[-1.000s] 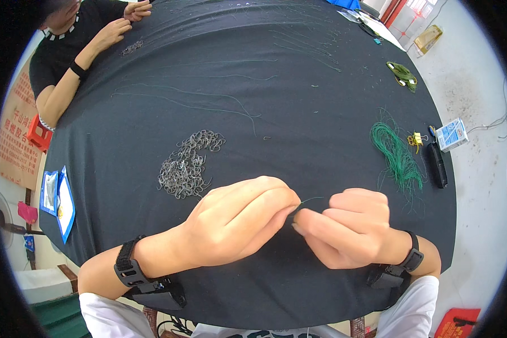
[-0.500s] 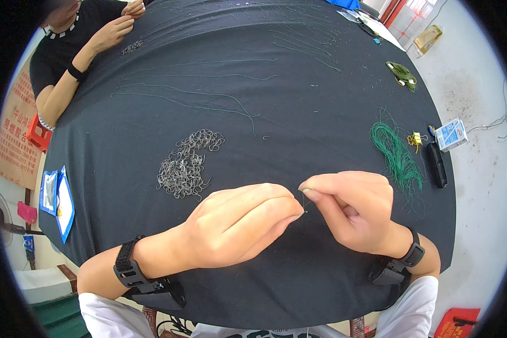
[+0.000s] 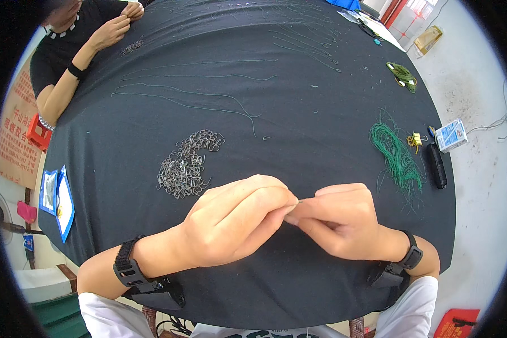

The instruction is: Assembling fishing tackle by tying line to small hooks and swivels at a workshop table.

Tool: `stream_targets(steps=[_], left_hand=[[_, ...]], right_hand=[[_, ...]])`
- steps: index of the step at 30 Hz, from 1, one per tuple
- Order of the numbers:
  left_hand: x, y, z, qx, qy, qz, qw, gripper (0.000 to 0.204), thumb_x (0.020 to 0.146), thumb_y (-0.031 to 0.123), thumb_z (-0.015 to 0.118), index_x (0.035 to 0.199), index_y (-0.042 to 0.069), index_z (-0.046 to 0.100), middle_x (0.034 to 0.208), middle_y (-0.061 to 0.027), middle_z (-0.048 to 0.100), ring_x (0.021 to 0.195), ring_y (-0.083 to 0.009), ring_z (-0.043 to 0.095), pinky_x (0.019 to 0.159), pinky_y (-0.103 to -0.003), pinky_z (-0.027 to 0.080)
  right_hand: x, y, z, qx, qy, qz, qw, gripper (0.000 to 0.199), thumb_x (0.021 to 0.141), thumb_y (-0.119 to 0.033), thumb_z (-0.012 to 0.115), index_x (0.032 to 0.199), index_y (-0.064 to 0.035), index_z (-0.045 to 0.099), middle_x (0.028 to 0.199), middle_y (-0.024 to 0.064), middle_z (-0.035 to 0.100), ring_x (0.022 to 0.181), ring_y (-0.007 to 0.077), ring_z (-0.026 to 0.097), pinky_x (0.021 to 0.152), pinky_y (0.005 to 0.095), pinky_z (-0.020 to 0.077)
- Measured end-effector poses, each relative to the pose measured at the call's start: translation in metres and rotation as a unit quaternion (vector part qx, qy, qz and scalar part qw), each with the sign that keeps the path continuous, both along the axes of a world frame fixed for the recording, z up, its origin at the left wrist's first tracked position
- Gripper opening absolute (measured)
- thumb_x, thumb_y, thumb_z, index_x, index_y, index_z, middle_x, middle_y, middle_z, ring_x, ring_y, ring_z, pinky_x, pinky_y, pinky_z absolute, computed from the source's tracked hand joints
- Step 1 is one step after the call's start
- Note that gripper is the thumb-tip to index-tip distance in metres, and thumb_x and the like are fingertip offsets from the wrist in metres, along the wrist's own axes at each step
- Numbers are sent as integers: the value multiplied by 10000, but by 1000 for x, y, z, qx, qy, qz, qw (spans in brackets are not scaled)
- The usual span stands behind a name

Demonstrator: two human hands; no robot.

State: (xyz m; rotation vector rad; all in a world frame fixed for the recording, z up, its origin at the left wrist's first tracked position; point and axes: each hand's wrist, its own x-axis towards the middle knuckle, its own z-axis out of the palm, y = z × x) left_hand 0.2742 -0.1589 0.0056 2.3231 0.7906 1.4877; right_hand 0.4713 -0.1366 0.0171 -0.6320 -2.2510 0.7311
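Observation:
Above the near part of the black-covered table, my left hand (image 3: 239,219) pinches a small fishing hook, almost wholly hidden by the fingers. My right hand (image 3: 341,217) is closed too, thumb and forefinger pressed together on a thin green line; its fingertips meet those of the left hand. Only a tiny dark bit shows where they touch. Beyond my left hand lies a heap of grey metal fishing hooks (image 3: 183,169). A bundle of green line (image 3: 397,155) rests past my right hand.
Several cut green lines (image 3: 197,76) stretch across the table (image 3: 321,135). At the right edge are a black case (image 3: 436,165), a small blue-and-white box (image 3: 451,135) and an olive cord bundle (image 3: 401,77). Blue packets (image 3: 56,197) lie left. Another person (image 3: 67,62) works at the far left.
My right hand has moved left and slightly down, closing the gap to my left fingertips. The left hand has shifted a little left. The thread seen between them is now mostly covered.

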Motion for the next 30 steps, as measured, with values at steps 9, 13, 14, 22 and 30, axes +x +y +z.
stream_targets(steps=[9, 13, 14, 22, 30], left_hand=[[3, 2, -1, 16, 21, 3, 1000, 207, 685, -141, 653, 867, -58, 604, 781, -160, 638, 670, -244, 651, 553, -291, 521], [3, 2, -3, 10, 17, -6, 1000, 213, 677, -138, 661, 866, -59, 604, 784, -160, 639, 672, -246, 653, 564, -298, 527], [3, 2, -3, 13, 17, -6, 1000, 210, 679, -132, 666, 866, -58, 605, 787, -161, 640, 672, -246, 654, 563, -297, 526], [2, 0, 0, 7, 22, -16, 1000, 207, 686, -108, 690, 867, -53, 608, 795, -166, 645, 668, -248, 654, 565, -288, 527], [2, 0, 0, 1, 4, -16, 1000, 205, 701, -120, 676, 879, -47, 603, 789, -157, 648, 676, -237, 656, 566, -282, 527]], right_hand=[[3, -5, 16, 250, -25, -49, 967, 213, 615, -25, 751, 813, -23, 672, 518, -14, 491, 406, 117, 428, 372, 250, 316], [6, 0, 18, 265, -18, -59, 962, 244, 611, 68, 710, 845, 1, 681, 535, 19, 512, 400, 124, 393, 380, 259, 265], [7, 1, 19, 270, -21, -62, 960, 248, 615, 70, 712, 852, 2, 683, 539, 22, 515, 405, 122, 393, 381, 260, 262], [7, 9, 8, 234, -10, -90, 968, 178, 677, -18, 744, 841, -18, 674, 601, 56, 603, 423, 152, 481, 391, 265, 349], [5, 6, 0, 12, 30, -70, 997, 84, 763, -18, 696, 845, -26, 682, 620, 66, 617, 428, 115, 486, 401, 251, 352]])
